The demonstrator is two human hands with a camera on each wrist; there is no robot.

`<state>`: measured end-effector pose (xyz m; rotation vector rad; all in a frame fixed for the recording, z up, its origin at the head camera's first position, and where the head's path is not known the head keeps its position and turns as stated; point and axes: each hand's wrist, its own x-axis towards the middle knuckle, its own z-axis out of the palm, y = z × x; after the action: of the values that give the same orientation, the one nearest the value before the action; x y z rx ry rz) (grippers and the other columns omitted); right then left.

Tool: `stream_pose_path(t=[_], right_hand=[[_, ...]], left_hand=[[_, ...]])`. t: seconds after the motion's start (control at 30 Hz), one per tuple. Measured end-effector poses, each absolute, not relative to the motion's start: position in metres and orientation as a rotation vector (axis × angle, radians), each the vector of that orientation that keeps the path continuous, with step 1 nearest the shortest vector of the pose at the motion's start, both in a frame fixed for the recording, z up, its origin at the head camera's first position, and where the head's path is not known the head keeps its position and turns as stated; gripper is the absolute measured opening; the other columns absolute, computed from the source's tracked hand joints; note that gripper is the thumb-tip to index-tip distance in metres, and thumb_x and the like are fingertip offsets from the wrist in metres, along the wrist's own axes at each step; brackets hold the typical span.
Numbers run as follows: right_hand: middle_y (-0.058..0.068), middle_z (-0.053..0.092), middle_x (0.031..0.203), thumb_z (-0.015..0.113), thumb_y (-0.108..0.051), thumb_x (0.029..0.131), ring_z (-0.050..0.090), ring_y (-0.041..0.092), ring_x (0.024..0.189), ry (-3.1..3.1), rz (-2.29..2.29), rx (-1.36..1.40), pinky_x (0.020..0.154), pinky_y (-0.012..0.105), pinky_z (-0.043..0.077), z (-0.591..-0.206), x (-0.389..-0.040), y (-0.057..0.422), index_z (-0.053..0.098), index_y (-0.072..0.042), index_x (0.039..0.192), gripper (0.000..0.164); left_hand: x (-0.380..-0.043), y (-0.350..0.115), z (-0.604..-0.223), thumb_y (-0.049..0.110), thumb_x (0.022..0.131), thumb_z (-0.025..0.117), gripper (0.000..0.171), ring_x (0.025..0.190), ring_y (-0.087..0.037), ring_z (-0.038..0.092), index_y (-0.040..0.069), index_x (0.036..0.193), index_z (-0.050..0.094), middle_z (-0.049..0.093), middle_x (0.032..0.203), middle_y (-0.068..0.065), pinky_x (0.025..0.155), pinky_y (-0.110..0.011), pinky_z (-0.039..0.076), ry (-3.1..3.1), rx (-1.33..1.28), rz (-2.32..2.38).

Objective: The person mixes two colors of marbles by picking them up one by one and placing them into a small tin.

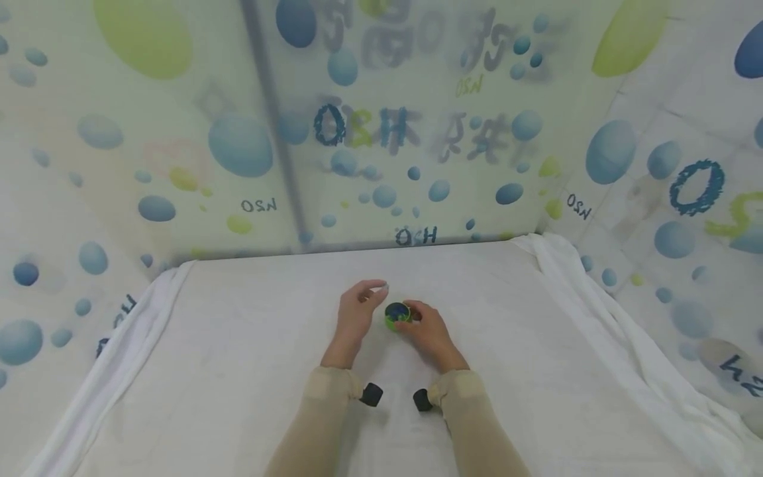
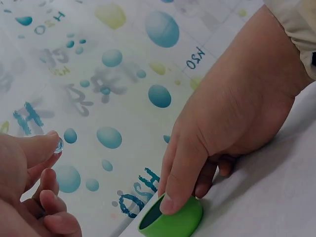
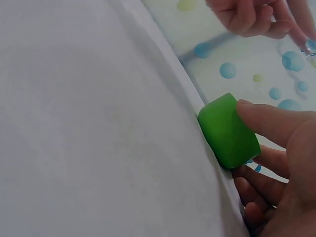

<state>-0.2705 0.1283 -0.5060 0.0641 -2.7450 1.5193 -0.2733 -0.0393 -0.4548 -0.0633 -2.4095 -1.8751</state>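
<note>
The person's right hand [image 1: 430, 333] is resting low on the white-covered bench [image 1: 238, 371], its fingers [image 2: 178, 190] curling loosely round a small green container [image 1: 397, 315]. In the left wrist view the forefinger is pressing down on the near rim while the other fingers are tucking in behind the wall; in the right wrist view the thumb [image 3: 269, 118] is lying against the green side. So this hand is grasping the container rather than merely touching it.

The container is a short round tub, wider than it is tall. It is standing on the cloth near the middle of the bench, just in front of the person, between the two hands. Its open mouth is facing up, so its short axis is running upright; the inside is looking dark blue from the head view. It is sitting flat as far as I can tell.

The left hand [image 1: 356, 310] is hovering just beside the tub, raised off the cloth and not touching it. Its thumb and forefinger are closing together on a tiny clear bead [image 2: 59, 145], pale and glassy, held at the fingertips; the remaining fingers [image 2: 48, 195] are curling in loosely beneath. The bead is too small to make out further.

Both sleeves [image 1: 324, 417] are beige, and a bubble-patterned screen [image 1: 238, 146] is standing round the bench.
</note>
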Motion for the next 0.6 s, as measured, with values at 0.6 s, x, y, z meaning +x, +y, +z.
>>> stream_pose_path(t=[0.6], right_hand=[[0.010, 0.061, 0.125, 0.076, -0.025, 0.085, 0.054, 0.029, 0.114, -2.746, 1.501, 0.071, 0.098, 0.048, 0.041, -0.5060, -0.2708, 0.1275, 0.057, -0.008, 0.132, 0.053]], left_hand=[[-0.2752, -0.0310, -0.4602, 0.025, 0.092, 0.068, 0.023, 0.080, -0.020, 0.053, 0.017, 0.114, 0.070, 0.061, 0.087, -0.003, 0.069, -0.033, 0.042, -2.442, -0.107, -1.879]])
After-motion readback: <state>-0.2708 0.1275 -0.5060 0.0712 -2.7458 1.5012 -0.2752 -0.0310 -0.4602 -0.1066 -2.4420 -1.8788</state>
